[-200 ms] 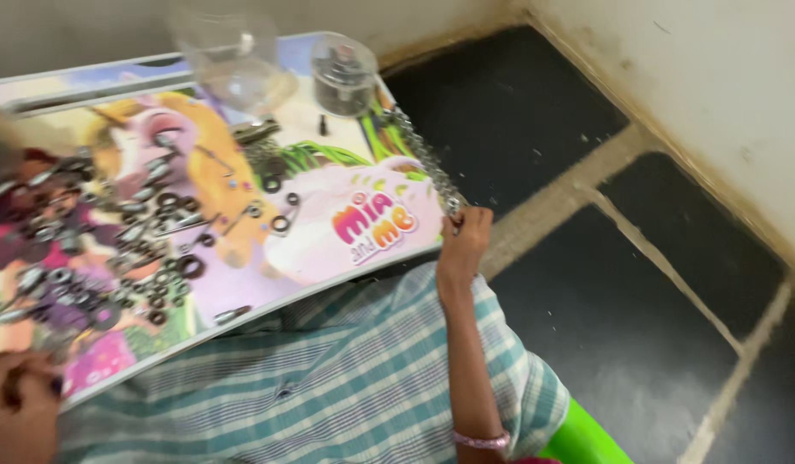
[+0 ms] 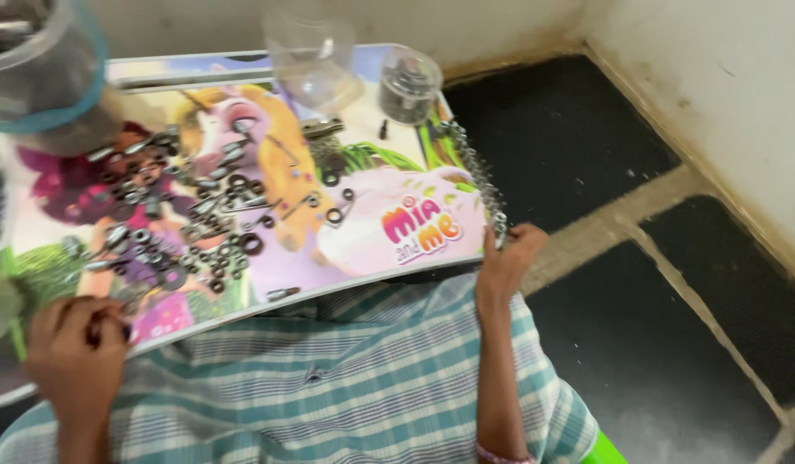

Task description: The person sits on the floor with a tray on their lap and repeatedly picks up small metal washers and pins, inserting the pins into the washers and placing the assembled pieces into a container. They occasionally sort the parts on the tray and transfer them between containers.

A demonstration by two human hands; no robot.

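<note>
Metal washers and nuts [image 2: 183, 223] lay scattered over the colourful cartoon-printed bench [image 2: 389, 258] across our lap. Our right hand [image 2: 509, 258] was curled at the bench's right edge, fingers pressed together around the near end of a long string of threaded washers [image 2: 479, 176] that ran along that edge toward a small clear lidded jar [image 2: 409, 84]. Our left hand [image 2: 75, 344] was closed at the near left corner, pinching something small and dark that we could not identify.

We judged the string the main risk: held only at one end, right on the bench's rim, it could slide off toward the dark tiled floor [image 2: 638, 283] if the grip loosened. The bench sat tilted on our lap, so loose pieces might roll to the near edge.

A clear empty container [image 2: 311, 60] stood at the far side. A blue-rimmed tub [image 2: 41, 73] was cut off at the upper left, its contents blurred. Motion blur softened most small parts.
</note>
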